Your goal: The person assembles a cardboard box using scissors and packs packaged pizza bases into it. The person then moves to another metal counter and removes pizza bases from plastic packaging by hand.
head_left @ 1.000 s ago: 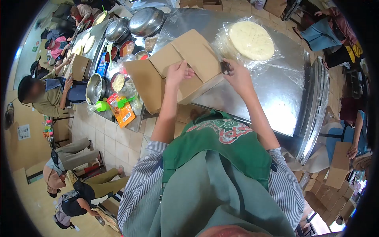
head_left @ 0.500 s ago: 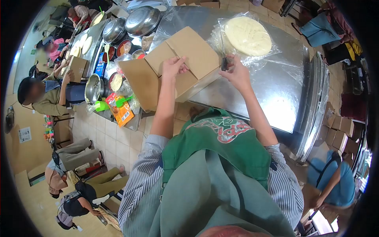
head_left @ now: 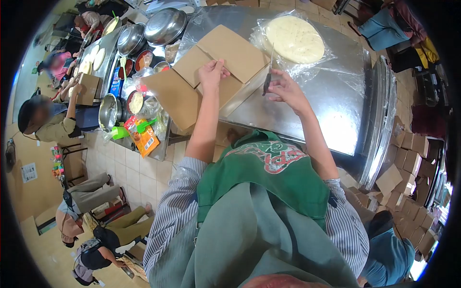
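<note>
A brown cardboard box [head_left: 230,53] lies on the metal table in front of me, with its flaps folded over the top and one wide flap [head_left: 175,98] sticking out to the left. My left hand [head_left: 212,77] has its fingers closed at the inner edge of a box flap. Just right of the box, my right hand [head_left: 285,91] grips a knife [head_left: 267,82] by its black handle. The thin blade points away from me, beside the box's right side. Beyond the knife, a round of pale dough [head_left: 295,40] rests on clear plastic.
Metal bowls [head_left: 165,26], an orange packet [head_left: 143,138], a green cup [head_left: 118,132] and small food containers crowd the left. The steel tabletop [head_left: 317,115] extends right. A co-worker [head_left: 53,115] handles another box at left; stacked cartons [head_left: 408,158] stand at right.
My right hand has drawn the knife slightly left and toward me, with its fingers spread more. My left hand stays at the flap. A person at lower right has moved down the view.
</note>
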Motion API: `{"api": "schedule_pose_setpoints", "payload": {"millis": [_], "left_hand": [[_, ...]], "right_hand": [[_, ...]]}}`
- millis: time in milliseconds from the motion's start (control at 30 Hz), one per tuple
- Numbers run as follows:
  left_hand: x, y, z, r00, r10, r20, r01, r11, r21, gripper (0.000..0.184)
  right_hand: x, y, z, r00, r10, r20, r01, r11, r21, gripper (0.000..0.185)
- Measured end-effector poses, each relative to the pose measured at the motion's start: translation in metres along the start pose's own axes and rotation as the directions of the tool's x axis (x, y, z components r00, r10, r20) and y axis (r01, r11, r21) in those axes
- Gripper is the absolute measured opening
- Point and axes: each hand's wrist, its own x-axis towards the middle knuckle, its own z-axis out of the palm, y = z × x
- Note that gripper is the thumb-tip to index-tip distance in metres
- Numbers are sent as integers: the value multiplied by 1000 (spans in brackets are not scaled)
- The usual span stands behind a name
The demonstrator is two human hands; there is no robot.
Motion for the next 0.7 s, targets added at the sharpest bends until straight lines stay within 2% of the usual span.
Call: {"api": "schedule_pose_setpoints", "payload": {"millis": [133,233,333,433,533,633,700], "left_hand": [[0,-2,3,999,47,4,-47,999,-2,18],[-3,-3,1,997,82,12,-82,996,-16,18],[-4,-3,0,995,96,17,-96,995,-28,18],[-3,-7,-3,995,95,22,-95,995,-29,17],[0,-10,-5,995,91,44,-89,995,-51,17],[-1,-10,-4,995,88,47,-85,995,-58,18],[-2,-7,-3,995,93,39,-91,995,-43,16]], "right_hand": [[-6,0,3,999,-19,-37,17,999,-51,51],[-12,-7,7,999,33,0,-33,999,16,44],[-15,-10,5,998,53,38,-51,998,-44,41],[-22,-12,-5,996,54,77,-34,971,-237,38],[-35,-10,-12,990,-134,43,135,816,-563,40],[-57,-33,-6,998,-69,-5,31,514,-857,42],[-63,-38,-1,995,-103,6,52,446,-894,43]]}}
